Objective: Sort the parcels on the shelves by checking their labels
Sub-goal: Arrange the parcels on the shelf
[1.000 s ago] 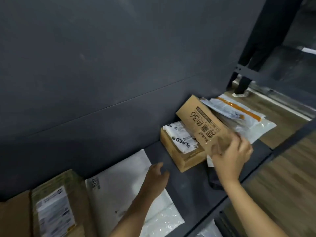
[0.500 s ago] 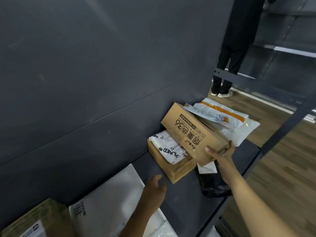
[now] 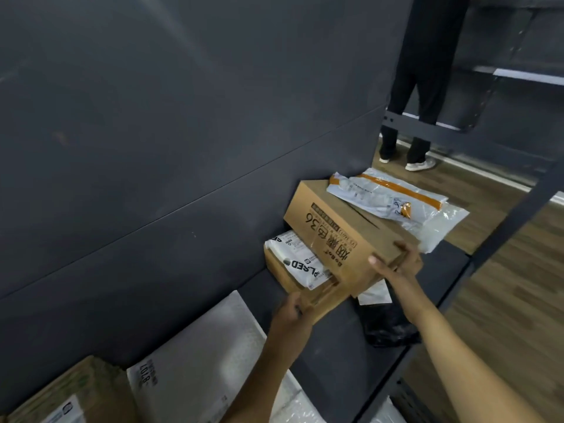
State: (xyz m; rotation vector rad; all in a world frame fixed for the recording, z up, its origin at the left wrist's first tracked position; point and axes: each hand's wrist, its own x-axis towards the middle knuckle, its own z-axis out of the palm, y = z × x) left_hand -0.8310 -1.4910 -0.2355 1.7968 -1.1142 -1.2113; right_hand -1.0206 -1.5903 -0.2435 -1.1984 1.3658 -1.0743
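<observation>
A long brown carton printed "36" [image 3: 332, 236] lies across a lower brown box [image 3: 308, 296] on the dark shelf [image 3: 335, 340]. My right hand [image 3: 396, 264] grips the carton's near end, thumb on the side face and fingers over the top. My left hand [image 3: 290, 312] holds the lower box's near corner. A white packet marked "LSED" [image 3: 300, 264] sits on the lower box, partly under the carton. White mailers with orange stripes [image 3: 387, 196] rest on the carton's far end.
A white bubble mailer [image 3: 198, 355] and a taped box with a label [image 3: 70, 395] lie at the shelf's left. A black bag [image 3: 387, 325] sits near the front edge. A person's legs [image 3: 409, 96] stand on the wood floor beyond the shelf post [image 3: 518, 215].
My left hand moved forward from above the white mailer and took the lower box's corner. The carton came down flatter onto the box, my right hand still at its end.
</observation>
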